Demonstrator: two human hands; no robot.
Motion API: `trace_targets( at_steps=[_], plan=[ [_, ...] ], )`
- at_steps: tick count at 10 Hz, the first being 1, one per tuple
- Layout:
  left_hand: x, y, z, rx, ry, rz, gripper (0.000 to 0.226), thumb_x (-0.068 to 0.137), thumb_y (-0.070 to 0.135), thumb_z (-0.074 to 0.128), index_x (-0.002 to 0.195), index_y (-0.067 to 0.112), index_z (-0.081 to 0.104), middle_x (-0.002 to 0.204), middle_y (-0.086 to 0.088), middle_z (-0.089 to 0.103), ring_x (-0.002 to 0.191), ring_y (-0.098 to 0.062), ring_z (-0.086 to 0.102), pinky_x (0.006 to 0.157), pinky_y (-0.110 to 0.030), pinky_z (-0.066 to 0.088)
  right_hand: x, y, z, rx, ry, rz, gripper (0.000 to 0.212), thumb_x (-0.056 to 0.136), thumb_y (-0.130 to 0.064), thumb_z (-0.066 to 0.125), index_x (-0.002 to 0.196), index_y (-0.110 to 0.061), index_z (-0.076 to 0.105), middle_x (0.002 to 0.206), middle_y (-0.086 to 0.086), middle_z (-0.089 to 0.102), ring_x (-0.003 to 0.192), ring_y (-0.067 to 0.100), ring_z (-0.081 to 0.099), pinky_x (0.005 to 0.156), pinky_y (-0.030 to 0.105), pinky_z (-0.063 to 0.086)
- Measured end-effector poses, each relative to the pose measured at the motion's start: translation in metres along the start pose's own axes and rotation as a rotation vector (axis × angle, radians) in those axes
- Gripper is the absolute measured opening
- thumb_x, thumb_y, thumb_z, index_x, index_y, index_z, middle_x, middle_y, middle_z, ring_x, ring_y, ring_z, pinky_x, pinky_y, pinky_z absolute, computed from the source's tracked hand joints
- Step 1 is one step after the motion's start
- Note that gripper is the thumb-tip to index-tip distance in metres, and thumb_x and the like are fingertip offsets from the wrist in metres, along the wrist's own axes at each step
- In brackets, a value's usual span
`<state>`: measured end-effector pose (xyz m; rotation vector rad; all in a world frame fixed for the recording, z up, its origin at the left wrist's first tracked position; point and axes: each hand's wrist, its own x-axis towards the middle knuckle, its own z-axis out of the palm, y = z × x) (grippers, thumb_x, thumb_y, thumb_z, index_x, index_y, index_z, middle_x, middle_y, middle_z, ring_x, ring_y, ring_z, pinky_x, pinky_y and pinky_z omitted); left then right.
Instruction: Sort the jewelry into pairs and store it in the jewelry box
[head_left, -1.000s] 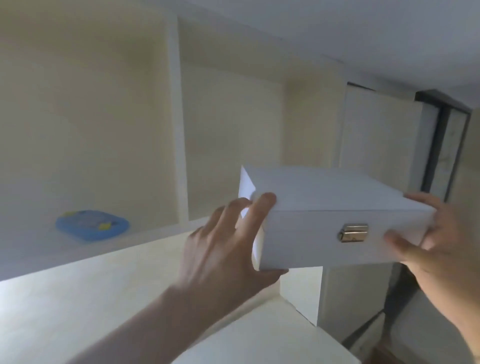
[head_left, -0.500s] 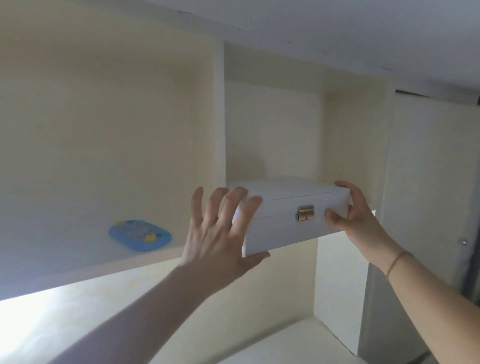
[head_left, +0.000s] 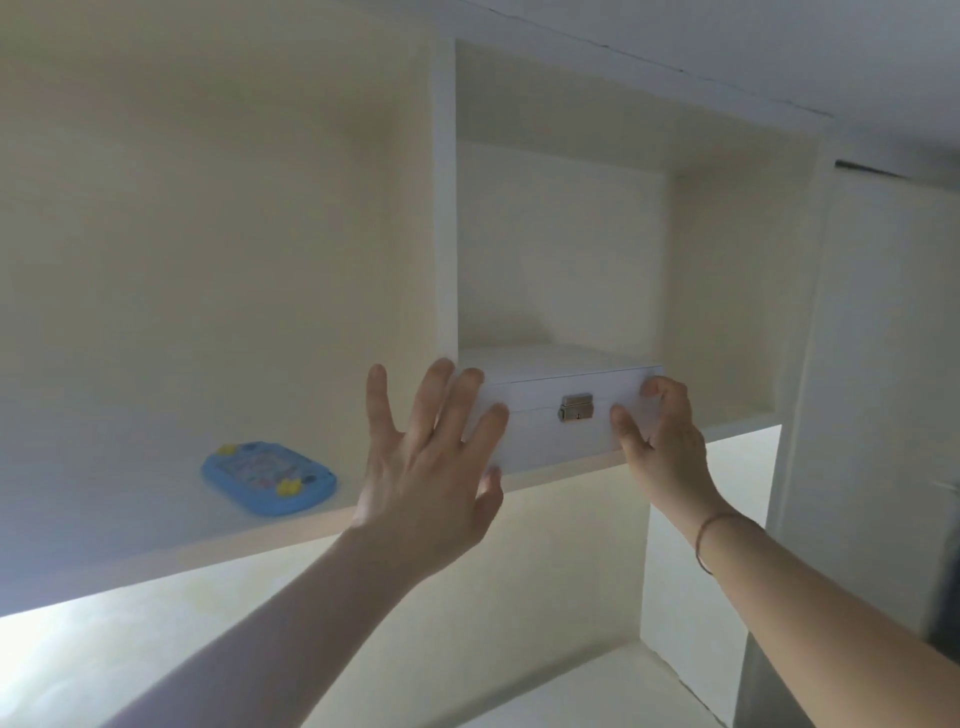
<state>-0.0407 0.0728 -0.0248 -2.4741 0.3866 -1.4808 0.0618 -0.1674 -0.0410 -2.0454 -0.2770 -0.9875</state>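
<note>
The white jewelry box (head_left: 550, 415), lid closed with a metal clasp on its front, sits on the high shelf (head_left: 737, 423) inside the right cubby. My left hand (head_left: 431, 467) is spread flat with straight fingers against the box's left front corner. At the box's right end, my right hand (head_left: 660, 447) has its fingers curled over the top corner and its thumb on the front face. No jewelry shows.
A blue toy game console (head_left: 267, 478) lies on the same shelf in the left cubby. A vertical divider (head_left: 442, 208) separates the two cubbies. A cabinet door (head_left: 883, 364) stands at the right, and a lower surface (head_left: 597, 686) lies below.
The box has gone from held in the air to resting deep in the right cubby. My left hand's fingers have straightened against it. The view has tilted upward.
</note>
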Motion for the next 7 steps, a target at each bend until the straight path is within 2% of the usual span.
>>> trace_targets(
  at_steps=[2,3,4,5,6,7],
  plan=[
    [-0.003,-0.002,0.004,0.110,-0.015,-0.052,0.048,0.078,0.044,0.067,0.120,0.020,0.062,0.148,-0.010,0.044,0.138,-0.042,0.026,0.108,-0.073,0.003,0.012,-0.005,0.010,-0.100,-0.114,0.075,0.044,0.090,-0.049,0.054,0.120,-0.026,0.032,0.119,-0.013,0.042,0.100,0.018,0.051,0.103,0.051,0.029],
    [-0.006,0.001,0.006,0.117,-0.029,-0.070,0.048,0.079,0.042,0.064,0.121,0.018,0.061,0.147,-0.010,0.045,0.137,-0.042,0.029,0.108,-0.073,0.006,0.014,-0.011,0.005,-0.104,-0.180,0.162,0.037,0.089,-0.049,0.054,0.109,-0.034,0.027,0.118,-0.007,0.048,0.108,0.023,0.054,0.105,0.053,0.028],
    [-0.007,0.000,0.005,0.115,-0.037,-0.064,0.051,0.079,0.043,0.064,0.124,0.018,0.060,0.147,-0.009,0.045,0.135,-0.040,0.032,0.107,-0.073,0.008,0.013,-0.021,-0.004,-0.178,-0.224,0.183,0.038,0.089,-0.049,0.055,0.112,-0.032,0.030,0.116,0.000,0.053,0.113,0.031,0.051,0.100,0.051,0.035],
    [-0.006,0.002,-0.001,0.099,-0.077,-0.071,0.051,0.077,0.043,0.066,0.122,0.018,0.062,0.147,-0.008,0.046,0.134,-0.040,0.033,0.106,-0.074,0.010,0.003,-0.029,-0.017,-0.255,-0.332,0.175,0.052,0.087,-0.045,0.060,0.128,-0.032,0.030,0.123,0.001,0.049,0.128,0.032,0.039,0.103,0.053,0.034],
    [-0.008,0.007,-0.014,0.062,-0.025,-0.065,0.040,0.076,0.043,0.067,0.109,0.022,0.068,0.144,-0.005,0.050,0.135,-0.040,0.034,0.107,-0.074,0.009,-0.014,-0.037,-0.047,-0.378,-0.395,0.067,0.053,0.088,-0.047,0.060,0.135,-0.036,0.040,0.154,0.002,0.028,0.146,0.028,0.013,0.115,0.051,0.021],
    [-0.014,0.015,-0.042,-0.214,0.176,-0.109,0.034,0.080,0.043,0.064,0.107,0.023,0.070,0.137,-0.001,0.056,0.133,-0.038,0.040,0.110,-0.072,0.013,-0.038,-0.068,-0.102,-0.046,-0.078,-0.212,0.035,0.085,-0.041,0.065,0.117,-0.027,0.062,0.139,-0.005,0.053,0.134,0.013,0.041,0.110,0.032,0.031]
  ],
)
